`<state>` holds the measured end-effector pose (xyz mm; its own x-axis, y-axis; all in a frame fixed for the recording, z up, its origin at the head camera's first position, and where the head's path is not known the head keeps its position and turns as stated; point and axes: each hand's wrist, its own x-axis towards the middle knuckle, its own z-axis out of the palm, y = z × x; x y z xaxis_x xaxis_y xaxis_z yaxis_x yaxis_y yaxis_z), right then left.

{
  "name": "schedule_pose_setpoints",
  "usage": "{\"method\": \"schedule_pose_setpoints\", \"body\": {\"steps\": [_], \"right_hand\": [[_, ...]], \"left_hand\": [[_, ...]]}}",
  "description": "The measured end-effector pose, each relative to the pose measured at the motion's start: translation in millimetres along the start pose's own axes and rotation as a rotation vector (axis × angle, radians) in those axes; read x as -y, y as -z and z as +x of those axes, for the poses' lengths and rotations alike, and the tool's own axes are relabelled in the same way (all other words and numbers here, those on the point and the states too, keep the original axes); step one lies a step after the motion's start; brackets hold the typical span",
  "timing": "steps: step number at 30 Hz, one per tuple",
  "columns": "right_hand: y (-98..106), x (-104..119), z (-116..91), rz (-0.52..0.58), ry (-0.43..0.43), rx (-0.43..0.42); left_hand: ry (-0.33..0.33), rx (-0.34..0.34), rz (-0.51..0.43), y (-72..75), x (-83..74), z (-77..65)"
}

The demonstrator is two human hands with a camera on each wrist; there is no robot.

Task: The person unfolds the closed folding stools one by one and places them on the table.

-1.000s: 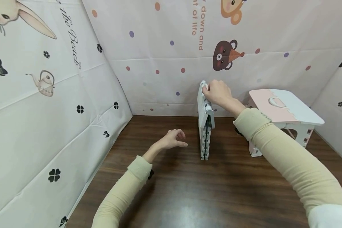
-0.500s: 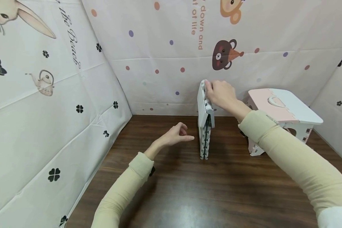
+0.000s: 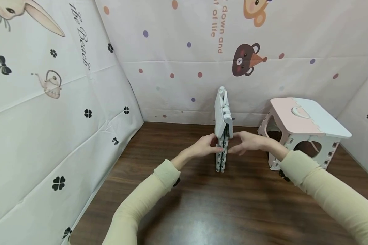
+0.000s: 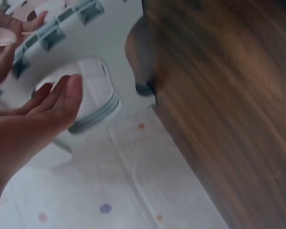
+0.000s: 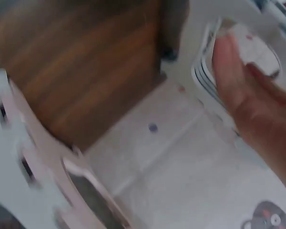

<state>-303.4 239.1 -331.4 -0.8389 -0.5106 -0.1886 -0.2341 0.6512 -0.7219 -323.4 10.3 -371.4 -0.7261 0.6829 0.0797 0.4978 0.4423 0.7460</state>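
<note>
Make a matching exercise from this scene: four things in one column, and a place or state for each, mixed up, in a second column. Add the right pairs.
Things
1. folded stool
2. open stool
3. left hand
4. right hand

Places or states
A. stands unfolded at the right, with a pink and white top
B. at the left side of the folded stool's legs
C. stands upright on edge in the middle of the wooden floor
D. at the right side of the folded stool's legs

Pairs: 1-C, 2-A, 3-B, 4-D
</note>
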Motion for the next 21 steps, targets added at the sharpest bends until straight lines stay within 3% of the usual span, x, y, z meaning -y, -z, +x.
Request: {"method": "schedule_pose_setpoints", "body": {"steps": [2,5,14,21], "right_hand": [[-9.8,-5.2,2.9,0.109,0.020,0.051],[-20.0,-9.6,6.6,0.139,0.075,0.005],[-23.8,-16.7,7.6,-0.069,0.119,-0.183],[-16.6,-22.2,-1.8,-0.147,0.076,-0.214]], "left_hand": [[-0.012,-0.020,-0.007,-5.1,-0.5,3.7],[-0.024,-0.065,-0.001,-9.6,-1.0,7.5],[-0.008,-0.100,0.032,-6.6,0.5,6.4],[-0.013,-0.082,0.030,3.6,5.1,0.5]]}}
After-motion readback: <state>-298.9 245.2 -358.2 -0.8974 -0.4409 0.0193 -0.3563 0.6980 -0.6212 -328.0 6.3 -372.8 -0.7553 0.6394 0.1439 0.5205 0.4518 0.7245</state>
